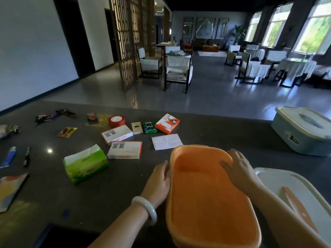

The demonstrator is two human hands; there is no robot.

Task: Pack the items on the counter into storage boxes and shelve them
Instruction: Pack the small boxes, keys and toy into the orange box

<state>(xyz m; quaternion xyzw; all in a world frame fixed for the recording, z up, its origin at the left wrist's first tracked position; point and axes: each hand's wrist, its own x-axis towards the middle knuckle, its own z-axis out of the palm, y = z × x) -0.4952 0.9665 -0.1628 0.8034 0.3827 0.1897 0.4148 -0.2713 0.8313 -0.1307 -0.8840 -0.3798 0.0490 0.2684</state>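
An empty orange storage box (206,197) sits open on the dark counter (89,197) in front of me. My left hand (158,181) lies flat against its left wall, fingers straight. My right hand (238,167) rests on the right rim with fingers reaching inside. To the left lie a green tissue pack (85,163), two white boxes with QR codes (124,150) (117,134), an orange WiFi box (167,123), a red tape roll (116,120), a small green box (149,127) and a white paper sheet (167,141).
A white lid with an orange handle (293,194) lies right of the orange box. A lidded pale blue box (302,131) stands at the far right. Keys (44,118), a pen (26,156), a tube (9,156) and packets lie at the counter's left.
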